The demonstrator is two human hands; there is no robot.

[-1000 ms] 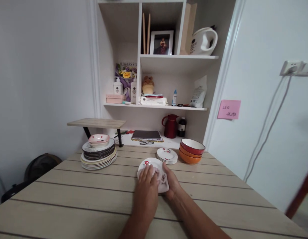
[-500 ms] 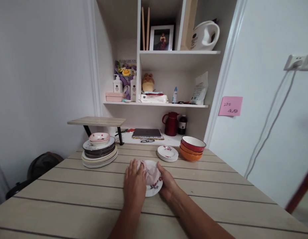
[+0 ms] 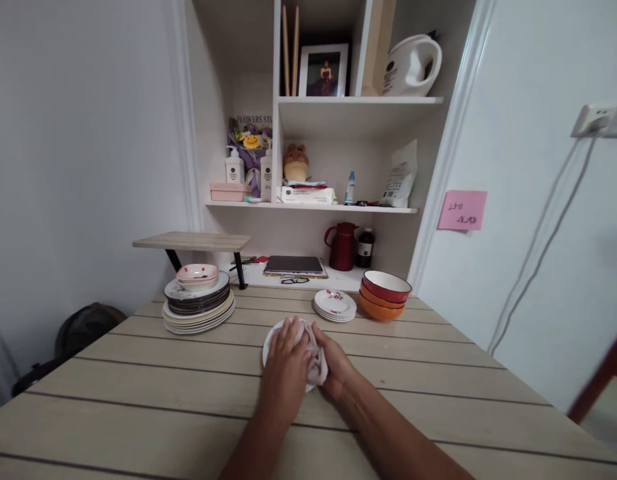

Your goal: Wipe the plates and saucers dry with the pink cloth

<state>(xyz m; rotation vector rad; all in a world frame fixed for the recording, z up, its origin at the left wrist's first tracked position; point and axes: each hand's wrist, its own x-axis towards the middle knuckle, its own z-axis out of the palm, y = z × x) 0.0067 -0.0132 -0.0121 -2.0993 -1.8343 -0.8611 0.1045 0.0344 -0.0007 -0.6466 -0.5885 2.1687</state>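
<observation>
A small white plate (image 3: 268, 344) is between my hands over the middle of the table, mostly hidden by fingers and cloth. My left hand (image 3: 284, 373) presses a crumpled pale pink cloth (image 3: 317, 368) onto the plate's face, its fingers lying over the fabric. With thumb on top and the other fingers out of sight below, my right hand (image 3: 337, 368) grips the plate's right edge. Just beyond, a stack of small white plates (image 3: 334, 305) with red flowers rests on the table.
Red and orange bowls (image 3: 384, 297) are nested at the back right. At the left stands a pile of larger plates (image 3: 198, 313) topped by pink-rimmed bowls (image 3: 197, 275). Behind it is a small raised wooden stand (image 3: 193, 241). Glasses (image 3: 294, 281) and a laptop (image 3: 294, 265) lie at the back.
My left hand has slid the cloth rightward across the plate, covering the flowers that showed before and baring the left rim. The right hand keeps its grip.
</observation>
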